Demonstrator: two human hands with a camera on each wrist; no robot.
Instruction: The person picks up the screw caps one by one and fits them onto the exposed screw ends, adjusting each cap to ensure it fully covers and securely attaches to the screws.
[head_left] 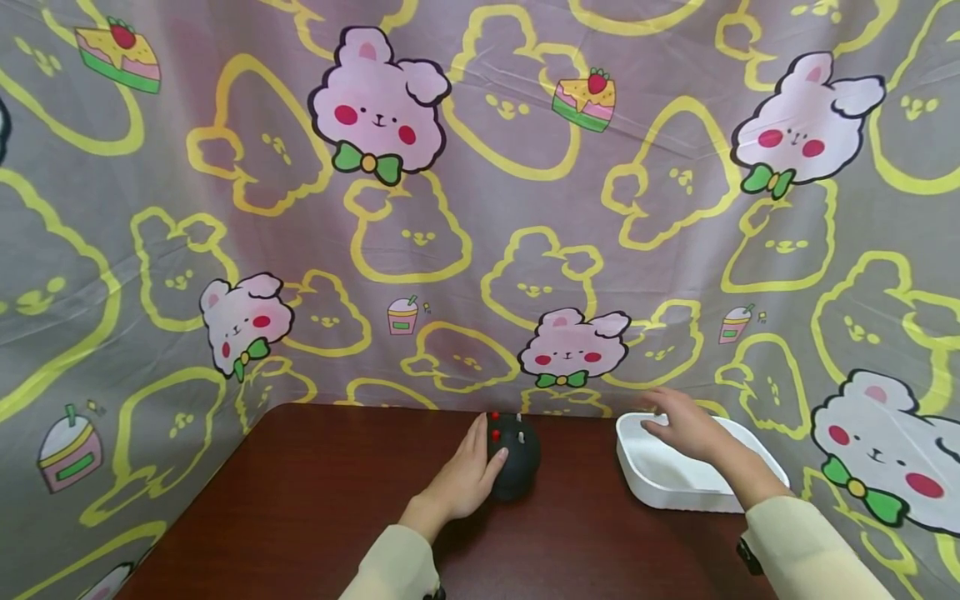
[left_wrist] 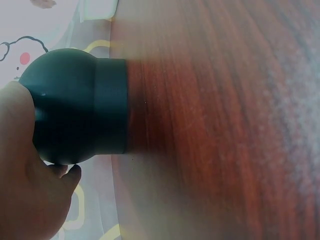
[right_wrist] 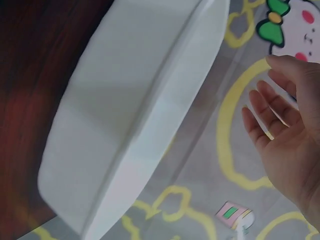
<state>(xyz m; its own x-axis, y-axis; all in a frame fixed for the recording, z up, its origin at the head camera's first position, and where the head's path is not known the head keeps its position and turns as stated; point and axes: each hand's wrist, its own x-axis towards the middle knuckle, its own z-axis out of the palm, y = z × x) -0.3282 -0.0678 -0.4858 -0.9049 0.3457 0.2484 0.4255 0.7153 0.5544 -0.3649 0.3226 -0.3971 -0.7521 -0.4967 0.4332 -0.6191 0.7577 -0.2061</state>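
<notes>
A grey fabric backdrop point(head_left: 660, 325) printed with yellow outlines, white rabbit faces, cakes and drinks encloses the far side and both flanks of a glossy, reddish-brown, wood-grained table point(head_left: 322, 492), which I view remotely through the head and wrist cameras. Near the middle of the table, towards its far edge, I find a black, ball-shaped object point(head_left: 517, 471) with a short cylindrical base; the left wrist view shows this base standing flat on the wood. On its upper part I note small red knobs point(head_left: 496, 435) and small silvery pegs point(head_left: 521, 437). The person's left hand point(head_left: 467, 479) holds the ball from its left, the thumb reaching across the near side and the fingers lying along the left side, so that I read the grip as a wide cupping hold. To the right, well apart from the ball, stands a white, rounded-rectangular, open tray point(head_left: 675, 496). In the head view I see the right hand point(head_left: 686, 425) overlapping its far left part; the right wrist view places this hand apart from the tray, its fingers separated and loosely bent. Cream sleeves point(head_left: 810, 542) cover both forearms
</notes>
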